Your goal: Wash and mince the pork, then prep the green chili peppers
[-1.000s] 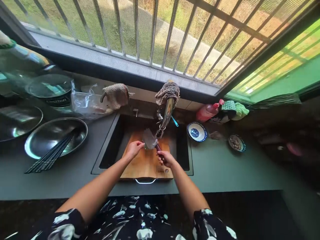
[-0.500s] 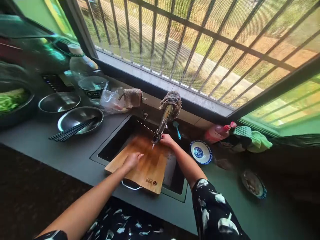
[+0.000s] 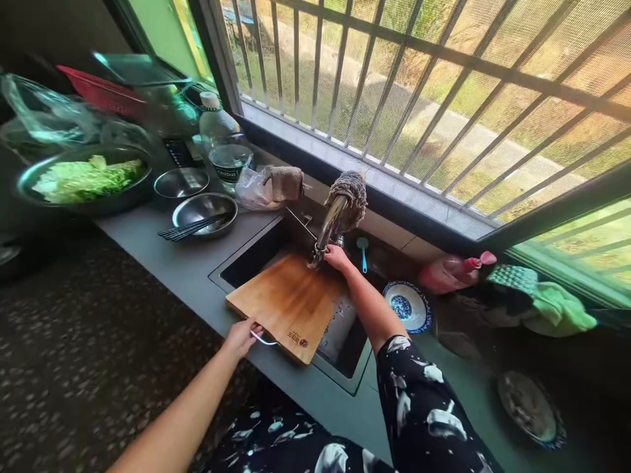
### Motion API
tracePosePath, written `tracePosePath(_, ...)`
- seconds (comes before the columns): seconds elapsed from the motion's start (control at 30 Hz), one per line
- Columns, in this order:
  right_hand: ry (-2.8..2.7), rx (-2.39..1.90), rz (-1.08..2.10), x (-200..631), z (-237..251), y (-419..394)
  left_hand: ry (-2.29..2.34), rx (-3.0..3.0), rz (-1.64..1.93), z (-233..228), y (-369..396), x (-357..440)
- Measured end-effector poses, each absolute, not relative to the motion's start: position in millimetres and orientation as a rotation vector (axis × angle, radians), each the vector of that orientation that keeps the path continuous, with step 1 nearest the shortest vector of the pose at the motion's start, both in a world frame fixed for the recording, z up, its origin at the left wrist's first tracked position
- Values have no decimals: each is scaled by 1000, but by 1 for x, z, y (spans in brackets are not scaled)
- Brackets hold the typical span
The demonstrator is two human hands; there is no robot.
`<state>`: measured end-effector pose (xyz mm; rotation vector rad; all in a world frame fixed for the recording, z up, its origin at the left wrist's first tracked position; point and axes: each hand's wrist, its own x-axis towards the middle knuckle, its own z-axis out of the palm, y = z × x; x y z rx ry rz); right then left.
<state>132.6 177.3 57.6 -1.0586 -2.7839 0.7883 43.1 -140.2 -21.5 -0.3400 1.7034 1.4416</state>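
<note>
A wooden cutting board (image 3: 290, 302) lies across the dark sink (image 3: 246, 259), with its wire handle at the near edge. My left hand (image 3: 240, 336) is closed on that wire handle. My right hand (image 3: 337, 258) reaches to the outlet end of the steel faucet (image 3: 329, 226), fingers wrapped at the spout tip just above the board's far edge. A brown cloth (image 3: 350, 194) is draped over the top of the faucet. No knife shows in either hand.
Left of the sink stand a steel bowl with black chopsticks (image 3: 204, 213), another steel bowl (image 3: 181, 182), a big bowl of green leaves (image 3: 83, 177) and a plastic bottle (image 3: 219, 131). On the right are a blue-and-white bowl (image 3: 408, 305), a red bottle (image 3: 446, 272), green cloths (image 3: 552, 299) and a small dish (image 3: 530, 407).
One second ago my right hand held a cleaver under the faucet and my left touched its blade. The cleaver is gone from view; my left hand slid from the board's top to its handle.
</note>
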Motion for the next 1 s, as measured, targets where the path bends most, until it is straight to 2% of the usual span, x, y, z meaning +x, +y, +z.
tracePosePath(0.13, -2822, -1064, 720, 157, 64, 163, 1379, -480, 1401, -5, -128, 43)
tracePosePath(0.27, -2832, -1118, 629, 182, 73, 154, 1127, -468, 1499, 35, -116, 26)
tracePosePath(0.43, -2816, -1193, 595, 204, 73, 139, 1059, -464, 1599, 76, -136, 13)
tracePosePath(0.8, -2833, -1295, 713, 220, 42, 77, 1029, -548, 1672, 71, -199, 41)
tracePosePath(1.0, -2867, -1625, 432, 230, 30, 48, 1017, -535, 1697, 95, -215, 42)
